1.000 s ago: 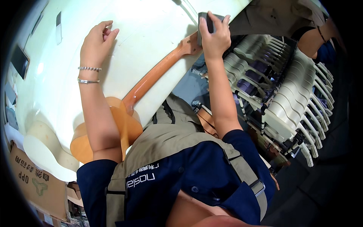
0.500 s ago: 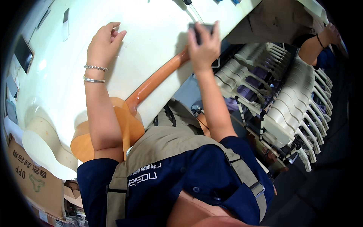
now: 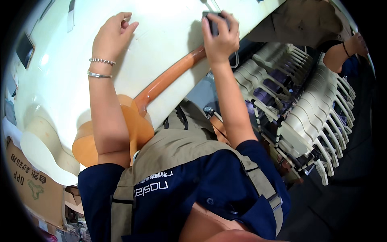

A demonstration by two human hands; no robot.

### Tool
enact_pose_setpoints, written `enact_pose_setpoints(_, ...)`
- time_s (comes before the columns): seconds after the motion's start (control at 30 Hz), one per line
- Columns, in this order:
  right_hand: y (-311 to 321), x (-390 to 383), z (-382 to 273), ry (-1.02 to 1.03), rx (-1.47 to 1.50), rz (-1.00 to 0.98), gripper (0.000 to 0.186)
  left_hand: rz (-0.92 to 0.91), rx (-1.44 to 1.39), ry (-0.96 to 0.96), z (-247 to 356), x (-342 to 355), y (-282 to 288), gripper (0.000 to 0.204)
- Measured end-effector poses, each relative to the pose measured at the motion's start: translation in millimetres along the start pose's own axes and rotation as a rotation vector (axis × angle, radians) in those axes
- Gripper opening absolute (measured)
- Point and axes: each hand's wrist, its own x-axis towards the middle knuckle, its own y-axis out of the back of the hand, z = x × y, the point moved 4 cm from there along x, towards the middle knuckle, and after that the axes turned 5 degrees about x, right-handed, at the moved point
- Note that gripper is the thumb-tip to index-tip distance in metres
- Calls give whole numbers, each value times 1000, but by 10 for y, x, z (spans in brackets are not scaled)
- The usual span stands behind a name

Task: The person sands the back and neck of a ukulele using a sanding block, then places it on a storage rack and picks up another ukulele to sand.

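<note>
My left hand point(image 3: 112, 35) is held over the white worktop, its thumb and forefinger apart and the other fingers loosely curled, with nothing visible in it. My right hand point(image 3: 222, 40) grips a dark grey block point(image 3: 214, 25), which is at the worktop surface. I cannot tell exactly what the block is. A glossy orange-brown bar point(image 3: 169, 77) slants from under my right hand toward me. It meets a rounded orange body point(image 3: 139, 125), which is partly hidden behind my left forearm, giving a guitar-like outline.
The white worktop point(image 3: 161, 40) has an edge at right. A pale curved piece point(image 3: 44, 153) and a cardboard box point(image 3: 34, 185) lie at left. Cream moulded pieces point(image 3: 306, 109) stand in rows on the right. Another person's arm point(image 3: 340, 56) shows there. A dark tablet-like object point(image 3: 25, 50) lies far left.
My right hand has moved slightly farther away with the dark block. My left hand has also shifted a little away, with its fingers still loosely curled.
</note>
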Motion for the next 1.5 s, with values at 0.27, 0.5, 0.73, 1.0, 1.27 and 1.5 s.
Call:
enact_pose_setpoints(0.27,104,-137,-127,67,17,-23,16,-6,21,42,45,-52,6,37)
enact_pose_setpoints(0.5,79,-184,-208,66,-6,-18,16,17,33,42,50,-77,-10,36)
enact_pose_setpoints(0.73,0,287,228,-34,-49,57,21,-2,-1,18,-5,-44,-20,38)
enact_pose_setpoints(1.0,368,-281,255,-1,67,-65,19,-35,-20,74,1,-67,-8,38)
enact_pose_setpoints(1.27,486,-578,-161,55,58,-167,23,-37,-14,85,32,-54,10,38)
enact_pose_setpoints(1.5,639,299,921,-92,-213,69,16,-46,29,62,78,-49,1,38)
